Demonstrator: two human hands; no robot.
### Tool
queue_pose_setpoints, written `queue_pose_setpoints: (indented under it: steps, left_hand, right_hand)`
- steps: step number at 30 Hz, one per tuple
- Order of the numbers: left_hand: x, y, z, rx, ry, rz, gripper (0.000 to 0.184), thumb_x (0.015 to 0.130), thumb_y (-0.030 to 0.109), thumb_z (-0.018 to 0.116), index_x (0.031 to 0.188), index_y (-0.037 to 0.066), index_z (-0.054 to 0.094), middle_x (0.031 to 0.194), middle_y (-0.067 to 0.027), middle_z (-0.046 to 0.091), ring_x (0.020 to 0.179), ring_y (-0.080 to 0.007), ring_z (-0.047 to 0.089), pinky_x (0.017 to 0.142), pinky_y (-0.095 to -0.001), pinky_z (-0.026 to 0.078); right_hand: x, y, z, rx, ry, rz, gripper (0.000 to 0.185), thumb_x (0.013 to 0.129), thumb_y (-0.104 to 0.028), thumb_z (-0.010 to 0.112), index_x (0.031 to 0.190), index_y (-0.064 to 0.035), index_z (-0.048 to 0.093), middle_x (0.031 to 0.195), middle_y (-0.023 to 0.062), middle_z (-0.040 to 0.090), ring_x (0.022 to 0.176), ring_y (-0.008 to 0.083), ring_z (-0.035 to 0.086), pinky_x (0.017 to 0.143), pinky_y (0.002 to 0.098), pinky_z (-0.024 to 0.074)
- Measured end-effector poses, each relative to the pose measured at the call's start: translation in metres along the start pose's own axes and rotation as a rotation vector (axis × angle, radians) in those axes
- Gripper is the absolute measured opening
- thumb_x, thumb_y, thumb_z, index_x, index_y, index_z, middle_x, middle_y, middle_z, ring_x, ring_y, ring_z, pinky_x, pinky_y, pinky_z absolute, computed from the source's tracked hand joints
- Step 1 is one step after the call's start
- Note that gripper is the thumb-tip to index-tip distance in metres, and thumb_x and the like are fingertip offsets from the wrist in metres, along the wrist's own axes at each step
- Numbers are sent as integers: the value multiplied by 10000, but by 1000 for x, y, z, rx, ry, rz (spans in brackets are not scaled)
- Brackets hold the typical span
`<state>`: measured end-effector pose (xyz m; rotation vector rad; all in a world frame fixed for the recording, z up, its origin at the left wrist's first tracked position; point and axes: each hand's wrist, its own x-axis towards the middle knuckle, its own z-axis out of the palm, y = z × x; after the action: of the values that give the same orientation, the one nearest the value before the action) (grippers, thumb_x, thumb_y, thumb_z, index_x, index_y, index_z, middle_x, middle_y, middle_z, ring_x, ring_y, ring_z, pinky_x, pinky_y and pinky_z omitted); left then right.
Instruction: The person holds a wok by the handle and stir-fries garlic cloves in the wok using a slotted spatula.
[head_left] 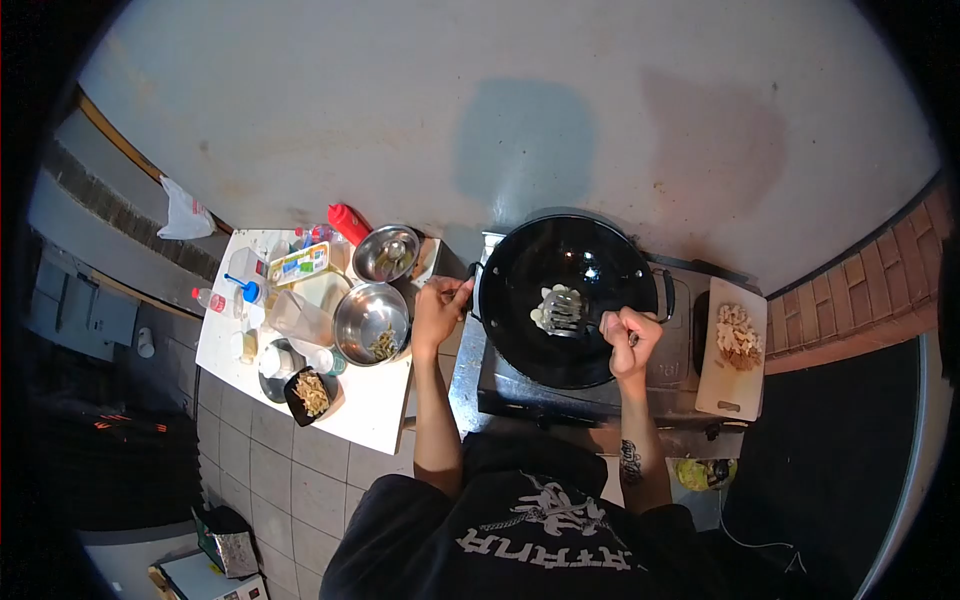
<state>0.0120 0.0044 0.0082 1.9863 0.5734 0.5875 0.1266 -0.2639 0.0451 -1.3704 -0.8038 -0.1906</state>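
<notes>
A large black wok [520,350] sits on the stove [505,392] in front of me. At the wok's left side, my left hand [440,308] is closed on its loop handle [474,286]. My right hand [631,341], closed as well, grips a slotted spatula [566,313] over the right part of the wok. The spatula's metal head is down in the wok, against a small clump of whitish pieces [543,308]. The fist hides most of the spatula's handle.
On the right, a cutting board [712,385] carries chopped pale food [737,338]. The white table [372,425] at left holds two steel bowls [345,335], a black dish [293,395], a red squeeze bottle [348,224] and several containers. A wall [400,130] rises behind the stove.
</notes>
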Motion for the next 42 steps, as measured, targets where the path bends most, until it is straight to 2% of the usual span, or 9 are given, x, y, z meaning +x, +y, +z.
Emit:
queue_pose_setpoints:
  steps: [2,7,13,21,28,31,33,39,42]
  left_hand:
    - [-1,8,-2,6,2,9,332,830,231,712,821,-94,642,703,-125,626,477,-136,581,460,-265,432]
    - [1,6,-2,13,-3,-3,309,833,224,709,822,-80,654,662,-118,624,479,-130,587,460,-269,433]
    - [-3,21,-7,15,6,-2,294,833,215,712,830,-75,660,659,-103,621,468,-117,566,462,-254,426]
    - [-4,19,-7,1,-21,-15,267,839,194,704,826,-70,666,679,-90,602,491,-114,570,478,-248,425]
    - [2,4,-9,-29,-128,-34,290,827,199,712,801,-86,660,710,-102,609,558,-145,600,536,-272,449]
    - [4,7,-10,105,-57,137,282,805,200,728,798,-75,666,741,-126,632,662,-183,627,619,-300,469]
    - [3,15,-12,121,-69,-35,274,788,205,737,792,-61,673,756,-139,649,733,-203,627,675,-320,470]
    - [1,24,-14,135,-63,4,280,788,219,737,793,-54,674,727,-131,650,701,-192,622,664,-312,470]
    - [1,28,-15,124,-81,-33,282,788,215,737,804,-59,671,725,-130,652,719,-191,632,662,-312,472]
  right_hand:
    - [-3,7,-2,-104,-2,-35,360,762,25,512,507,-42,267,434,14,315,386,72,325,400,254,257]
    - [1,-1,16,264,291,159,364,829,84,432,552,-66,250,478,-39,281,427,32,280,405,243,202]
    - [-4,9,12,238,304,153,379,855,88,416,561,-85,251,488,-47,285,424,25,266,403,228,194]
    - [6,21,13,369,555,254,393,911,-14,437,559,-90,280,475,-41,265,400,48,237,394,246,172]
    - [-8,26,13,336,393,315,379,881,8,460,553,-78,289,487,-44,277,414,37,252,402,251,176]
    - [-2,22,14,284,371,311,377,880,4,471,555,-76,298,488,-50,280,418,33,249,405,252,172]
    - [1,16,14,324,342,264,387,884,-6,478,551,-80,297,487,-47,282,418,33,250,405,250,173]
    - [26,-10,-3,392,231,156,395,871,-17,486,528,-72,299,473,-35,284,398,59,267,404,274,186]
    - [41,-32,-16,-237,-35,46,346,829,-59,553,551,-10,353,478,86,292,378,161,336,425,337,229]
